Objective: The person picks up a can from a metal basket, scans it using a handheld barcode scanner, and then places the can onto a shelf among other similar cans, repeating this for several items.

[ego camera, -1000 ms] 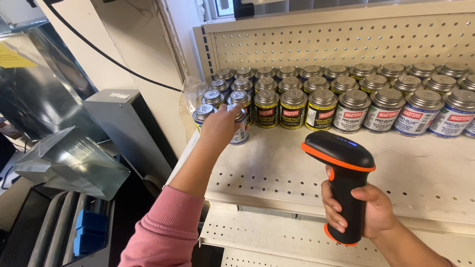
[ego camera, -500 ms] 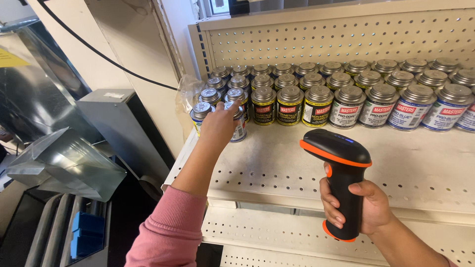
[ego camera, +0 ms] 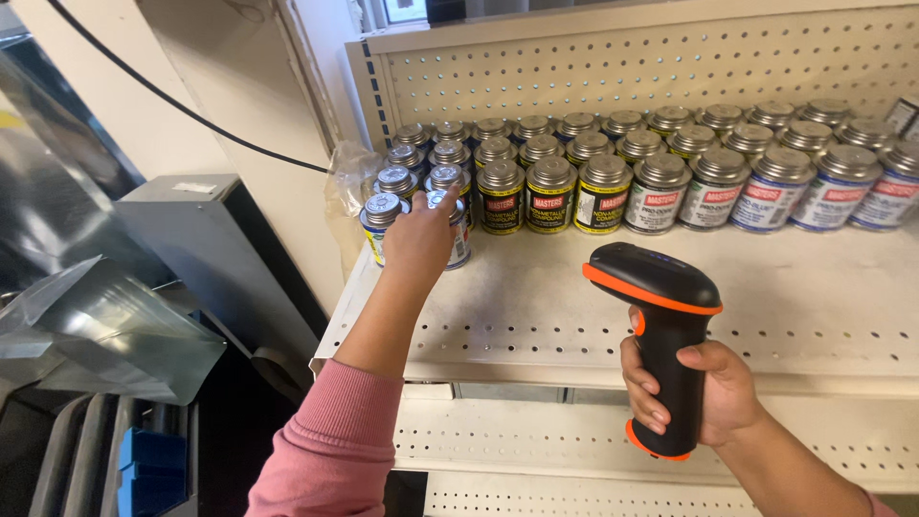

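the left hand (ego camera: 418,239) was out at the near left corner of the shelf (ego camera: 536,316), fingers wrapped around a small round can (ego camera: 458,230) with a silver lid, closed on it from the front. the can stood upright on the shelf surface under that grip, at the front of the block of cans; just to the left of the grip sat a yellow-labelled can (ego camera: 380,222), touching or nearly so, i couldn't tell which. behind the grip ran the rows of yellow-and-black cans (ego camera: 549,191), and well off to the right of it the blue-labelled cans (ego camera: 823,187).

the right hand (ego camera: 704,393) was clenched tight around the handle of a black and orange handheld scanner (ego camera: 661,316), held upright below and to the right of the gripped can, its head tipped toward the cans. whether a finger sat on the trigger, i couldn't tell.

my read on doing this step well: the grip looked snug, but the neighbours crowded it, so a straight lift up before any turn would have spared the can on the left a knock. the label faced forward under the fingers, so the hand would have needed to shift off the printed side, and the scanner head wanted a clear line to it. a clear plastic bag (ego camera: 347,187) hung just left of the grip, worth avoiding.
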